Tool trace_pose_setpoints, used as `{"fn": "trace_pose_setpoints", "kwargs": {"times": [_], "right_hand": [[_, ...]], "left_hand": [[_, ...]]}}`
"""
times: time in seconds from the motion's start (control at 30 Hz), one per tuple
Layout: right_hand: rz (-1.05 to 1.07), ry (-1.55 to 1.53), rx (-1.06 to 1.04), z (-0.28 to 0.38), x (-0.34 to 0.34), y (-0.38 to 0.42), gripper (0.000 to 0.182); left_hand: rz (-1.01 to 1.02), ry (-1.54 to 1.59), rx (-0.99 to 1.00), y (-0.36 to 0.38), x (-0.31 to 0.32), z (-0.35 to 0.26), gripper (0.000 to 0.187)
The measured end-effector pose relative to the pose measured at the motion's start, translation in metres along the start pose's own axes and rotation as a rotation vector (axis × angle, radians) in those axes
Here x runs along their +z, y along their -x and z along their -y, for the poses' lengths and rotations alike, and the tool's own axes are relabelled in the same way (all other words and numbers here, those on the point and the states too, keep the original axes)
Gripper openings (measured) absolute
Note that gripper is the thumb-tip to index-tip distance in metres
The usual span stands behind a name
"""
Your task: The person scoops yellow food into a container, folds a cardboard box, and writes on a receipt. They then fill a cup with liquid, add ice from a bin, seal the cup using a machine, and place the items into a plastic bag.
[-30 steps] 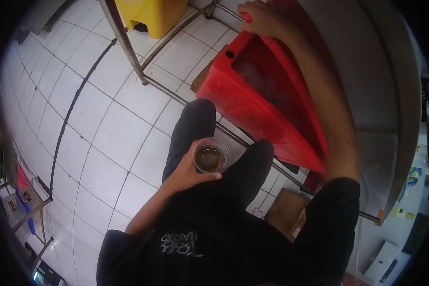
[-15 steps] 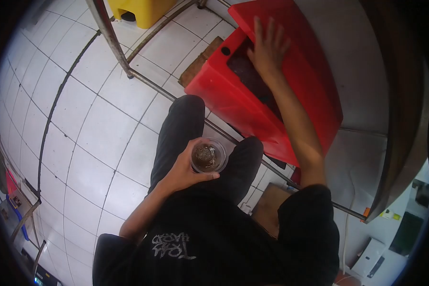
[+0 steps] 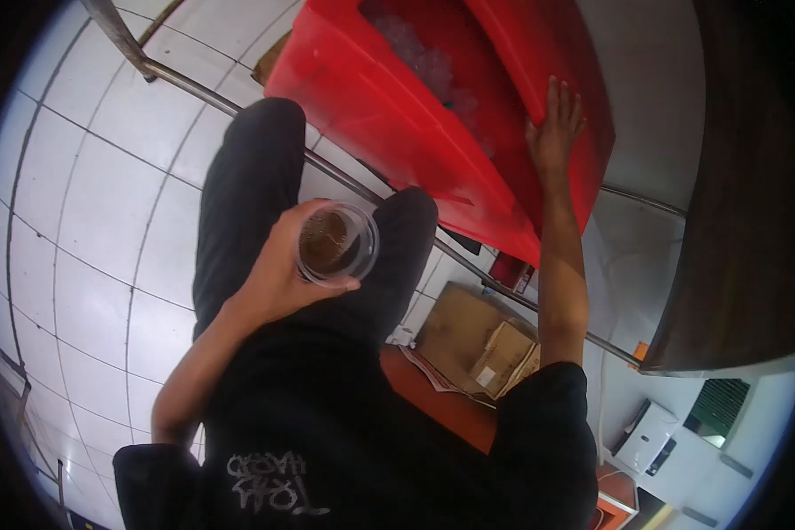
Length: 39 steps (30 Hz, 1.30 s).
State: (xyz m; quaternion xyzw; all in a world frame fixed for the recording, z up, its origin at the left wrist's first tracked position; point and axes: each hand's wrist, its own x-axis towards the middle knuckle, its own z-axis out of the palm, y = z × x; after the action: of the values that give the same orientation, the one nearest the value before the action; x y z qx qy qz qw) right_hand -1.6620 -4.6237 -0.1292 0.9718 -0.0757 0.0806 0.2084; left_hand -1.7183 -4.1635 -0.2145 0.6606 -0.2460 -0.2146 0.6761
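Observation:
My left hand point(image 3: 283, 265) is wrapped round a clear plastic cup point(image 3: 363, 250) with brown liquid in it, held above my knees. My right hand point(image 3: 556, 132) rests on the raised lid point(image 3: 539, 62) of a red ice box, its fingers stretched out over the lid's outer face and its thumb by the edge. Through the gap, ice point(image 3: 420, 57) shows inside the red ice box point(image 3: 362, 115). A small green bit lies among the ice. Part of the box's inside is hidden by the lid.
A metal rail point(image 3: 353, 184) runs between my legs and the box. Cardboard boxes point(image 3: 464, 331) sit low beside my right side. A dark-sided counter point(image 3: 724, 177) stands at the right. White tiles point(image 3: 97, 221) cover the floor at left.
The lid has been raised wider, and ice now shows inside. My right hand has shifted along the lid toward me. The view has moved, and the cup stays in my left hand.

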Motion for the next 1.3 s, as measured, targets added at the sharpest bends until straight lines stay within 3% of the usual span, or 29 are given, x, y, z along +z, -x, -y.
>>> {"fn": "trace_pose_setpoints", "kwargs": {"times": [0.2,0.33,0.4,0.43,0.5,0.57,0.63,0.7,0.77,0.9,0.97,1.07,1.1,1.17,1.23,1.3], "right_hand": [[-0.064,-0.130,-0.132,-0.039,0.016,-0.010,0.093],[-0.105,-0.183,-0.125,-0.017,0.024,-0.001,0.089],[-0.320,-0.047,-0.205,0.002,0.010,0.011,0.073],[-0.314,-0.051,-0.195,0.005,0.011,0.020,0.073],[-0.338,-0.272,-0.365,0.008,0.014,0.035,0.055],[0.045,-0.386,-0.516,0.012,0.024,0.040,0.043],[0.333,-0.427,-0.416,0.024,0.057,0.030,0.048],[0.409,-0.464,-0.498,0.011,0.139,0.021,0.051],[0.420,-0.290,-0.524,0.015,0.202,0.010,0.052],[0.424,-0.146,-0.554,0.026,0.271,-0.004,0.049],[0.594,-0.222,-0.504,0.026,0.287,-0.006,0.047],[0.652,-0.375,-0.371,0.010,0.286,0.025,0.039],[0.651,-0.377,-0.358,0.003,0.277,0.026,0.039],[0.861,-0.215,-0.374,-0.013,0.257,0.023,0.027],[0.457,-0.298,-0.291,-0.034,0.232,0.041,0.025],[1.034,-0.581,0.316,-0.042,0.173,0.005,0.032]], "left_hand": [[0.062,0.040,-0.046,-0.019,0.023,0.028,0.090],[0.088,0.016,-0.083,-0.037,0.033,0.045,0.089],[0.086,-0.002,-0.093,-0.049,0.034,0.049,0.089],[0.069,-0.022,-0.090,-0.056,0.035,0.052,0.088],[0.064,-0.036,-0.102,-0.067,0.037,0.061,0.087],[0.064,-0.055,-0.103,-0.076,0.041,0.068,0.087],[0.040,-0.123,-0.108,-0.078,0.045,0.073,0.085],[0.062,-0.163,-0.105,-0.078,0.046,0.078,0.086],[0.085,-0.211,-0.114,-0.075,0.046,0.080,0.086],[0.155,-0.288,-0.196,-0.077,0.049,0.083,0.085],[0.183,-0.385,-0.171,-0.085,0.049,0.077,0.086],[0.188,-0.302,-0.274,-0.078,0.051,0.087,0.087],[0.199,-0.307,-0.269,-0.080,0.051,0.085,0.087],[0.210,-0.300,-0.258,-0.084,0.053,0.082,0.083],[0.234,-0.282,-0.299,-0.085,0.054,0.082,0.081],[0.258,-0.257,-0.344,-0.081,0.054,0.081,0.078]]}}
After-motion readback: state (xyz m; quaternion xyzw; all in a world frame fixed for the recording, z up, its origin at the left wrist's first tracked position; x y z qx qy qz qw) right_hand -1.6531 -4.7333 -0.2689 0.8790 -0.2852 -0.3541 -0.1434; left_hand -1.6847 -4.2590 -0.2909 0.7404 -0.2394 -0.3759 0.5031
